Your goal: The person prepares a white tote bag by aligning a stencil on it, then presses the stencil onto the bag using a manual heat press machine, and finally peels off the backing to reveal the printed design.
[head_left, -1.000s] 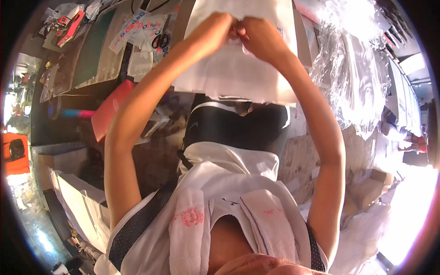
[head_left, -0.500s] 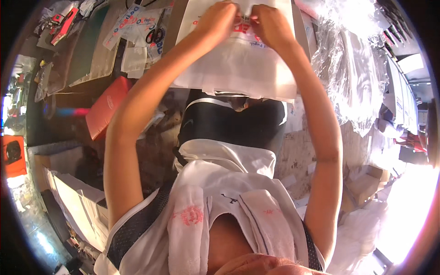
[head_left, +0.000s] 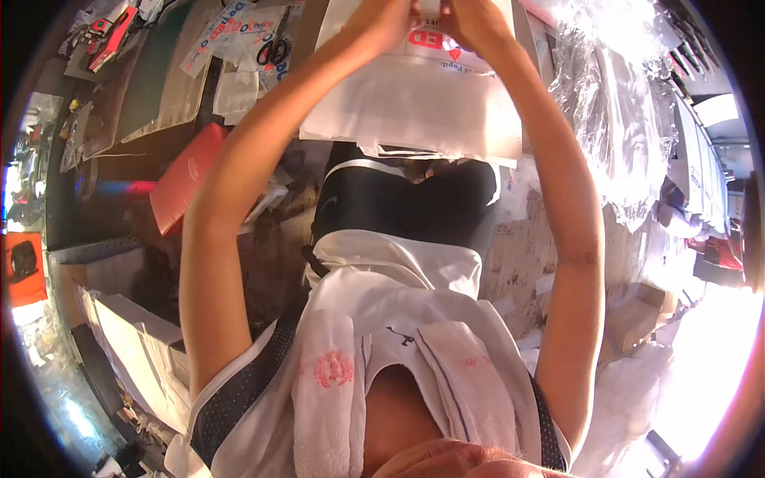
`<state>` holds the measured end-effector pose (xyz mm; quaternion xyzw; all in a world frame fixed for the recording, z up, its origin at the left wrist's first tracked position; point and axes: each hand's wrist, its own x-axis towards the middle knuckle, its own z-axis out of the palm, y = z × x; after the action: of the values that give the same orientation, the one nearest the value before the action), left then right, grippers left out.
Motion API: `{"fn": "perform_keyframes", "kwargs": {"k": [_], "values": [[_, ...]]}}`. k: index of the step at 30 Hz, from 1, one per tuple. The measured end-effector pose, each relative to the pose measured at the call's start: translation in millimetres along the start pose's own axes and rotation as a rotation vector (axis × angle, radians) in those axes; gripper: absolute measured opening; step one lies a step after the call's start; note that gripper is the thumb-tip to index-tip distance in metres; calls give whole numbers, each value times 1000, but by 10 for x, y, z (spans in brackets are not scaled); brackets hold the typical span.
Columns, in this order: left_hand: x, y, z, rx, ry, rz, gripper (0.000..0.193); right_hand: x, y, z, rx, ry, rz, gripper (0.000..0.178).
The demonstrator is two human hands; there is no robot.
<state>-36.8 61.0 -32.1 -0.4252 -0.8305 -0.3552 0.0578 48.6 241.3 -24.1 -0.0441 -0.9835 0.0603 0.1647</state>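
Both my arms reach up to the top of the view. My left hand (head_left: 390,20) and my right hand (head_left: 470,17) are close together, pinching the far edge of a white plastic bag (head_left: 414,111) with red print that lies flat on the work surface. A small white piece sits between the two hands at the frame's edge. My fingertips are cut off by the rim.
Scissors (head_left: 275,49) lie on printed white bags (head_left: 231,36) at the upper left, beside a red folder (head_left: 187,179). Crumpled clear plastic sheeting (head_left: 613,111) fills the upper right. White boxes (head_left: 127,334) stand at the lower left. A dark garment (head_left: 398,203) lies below the bag.
Both hands and the white bag have shifted toward the top of the view; the hands stay together on the bag's far edge.
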Motion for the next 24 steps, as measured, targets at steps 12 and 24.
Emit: {"fn": "perform_keyframes", "kwargs": {"k": [12,24], "values": [[-244,-10,-124,-28,1,69,18,-262,-608,-228,168,21,-12,16],[-285,-40,-377,-48,-107,53,14,-533,-275,-456,3,15,111,13]]}}
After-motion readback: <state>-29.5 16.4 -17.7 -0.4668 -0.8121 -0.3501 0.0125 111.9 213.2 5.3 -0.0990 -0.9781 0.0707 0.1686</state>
